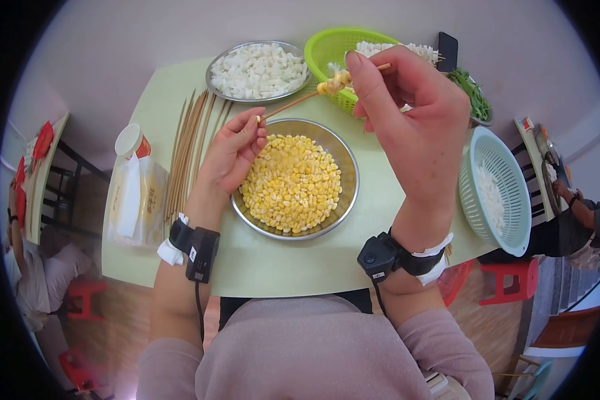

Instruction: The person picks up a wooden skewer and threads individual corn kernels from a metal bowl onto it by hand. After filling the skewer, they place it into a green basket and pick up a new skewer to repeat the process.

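My right hand [417, 110] is raised over the table, its fingers closed on a thin wooden skewer [290, 105]. Several corn kernels [333, 84] are threaded on the skewer near those fingers. At the skewer's lower left end, my left hand [239, 147] pinches a pale corn kernel [258, 119]; whether the point has pierced it I cannot tell. Below both hands stands a steel bowl [351, 193] of loose yellow corn kernels [291, 187], with my left fingers above its upper left rim.
Bare skewers [188, 143] lie left of the bowl, beside a tissue pack [137, 203] and paper cup [132, 141]. Behind are a plate of white cubes [259, 70], a green basket [327, 45], a phone [448, 50] and greens [470, 93]. A pale blue basket [513, 200] stands right. Other people sit at both sides.
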